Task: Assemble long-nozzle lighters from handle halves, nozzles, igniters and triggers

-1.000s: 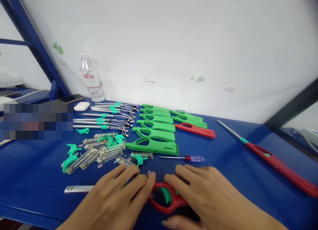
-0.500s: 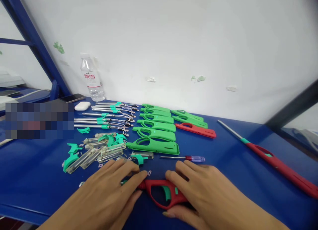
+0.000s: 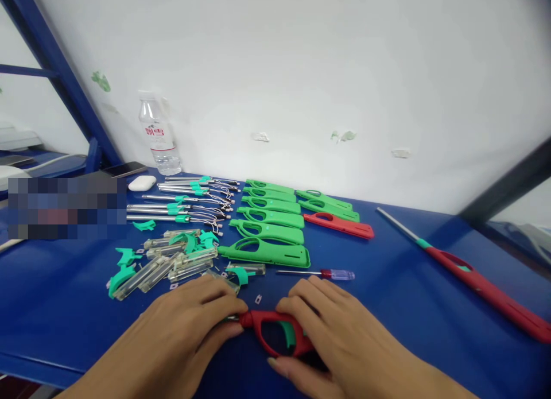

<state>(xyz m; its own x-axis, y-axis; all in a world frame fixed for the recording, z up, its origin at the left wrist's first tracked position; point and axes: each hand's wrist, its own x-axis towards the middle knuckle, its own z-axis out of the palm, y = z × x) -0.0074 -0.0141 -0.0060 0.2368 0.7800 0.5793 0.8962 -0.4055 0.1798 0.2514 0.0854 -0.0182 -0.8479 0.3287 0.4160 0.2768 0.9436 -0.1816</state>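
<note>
Lighter body (image 3: 269, 316) in red plastic lies low in the middle of the view, just above the blue table (image 3: 400, 330), clamped by both hands, which stand a little apart along its length. The left hand (image 3: 189, 318) pinches the narrow nose with thumb and forefinger, and a sliver of metal (image 3: 233, 318) shows between them; the right hand (image 3: 331, 324) closes around the handle from above, hiding its rear end. Between the hands the finger loop is open to view, a green trigger (image 3: 287, 333) curving inside it. Just beyond the loop lies a small pale clip (image 3: 258, 299), and past the right fingers a screwdriver (image 3: 338, 275) with a translucent purple handle. Clear tanks (image 3: 194, 268) and loose green levers (image 3: 117, 281) are heaped beyond the left hand; behind them, metal rods (image 3: 157, 219) with wires lie in rows. Green shells (image 3: 275, 217) fill the centre, a red shell (image 3: 338, 227) near them. A whole red lighter (image 3: 486, 290) slants across the right side. A clear bottle (image 3: 159, 138) stands upright against the wall (image 3: 301, 72).
</note>
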